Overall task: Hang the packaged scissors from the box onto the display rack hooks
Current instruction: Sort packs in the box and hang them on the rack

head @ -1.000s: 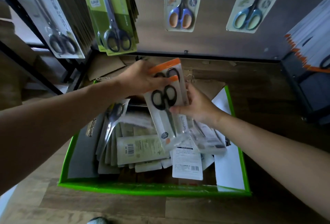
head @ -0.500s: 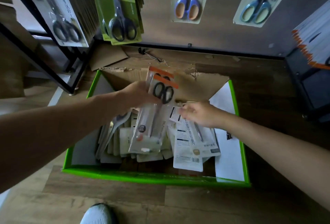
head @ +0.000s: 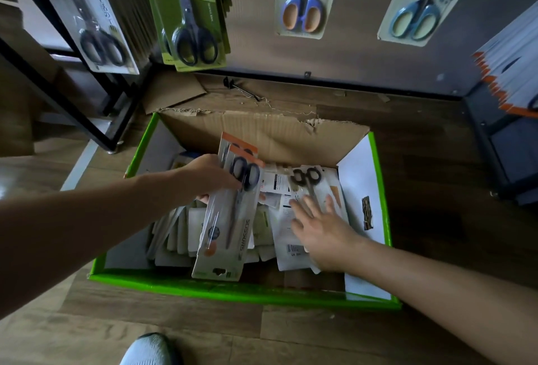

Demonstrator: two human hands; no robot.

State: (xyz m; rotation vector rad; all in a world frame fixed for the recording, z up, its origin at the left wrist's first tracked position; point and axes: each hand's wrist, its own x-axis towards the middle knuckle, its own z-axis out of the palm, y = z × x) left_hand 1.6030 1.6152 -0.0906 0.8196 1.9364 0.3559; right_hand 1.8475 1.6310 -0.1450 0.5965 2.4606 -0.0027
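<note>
Holding glossy oblong scissor packs (head: 230, 216), left hand (head: 205, 179), right hand (head: 323, 229) splayed

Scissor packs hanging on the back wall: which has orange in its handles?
The blue-and-orange pair, third from the left. The grey pack and green pack left of it hold black handles; the rightmost pack holds teal.

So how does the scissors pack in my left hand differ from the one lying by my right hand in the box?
The held pack is gripped by the left hand and tilted up above the box; the loose pack lies flat inside it under the straight fingers of the right hand. The held pack's scissors look larger than the loose pack's. Both hold black-handled scissors.
</note>
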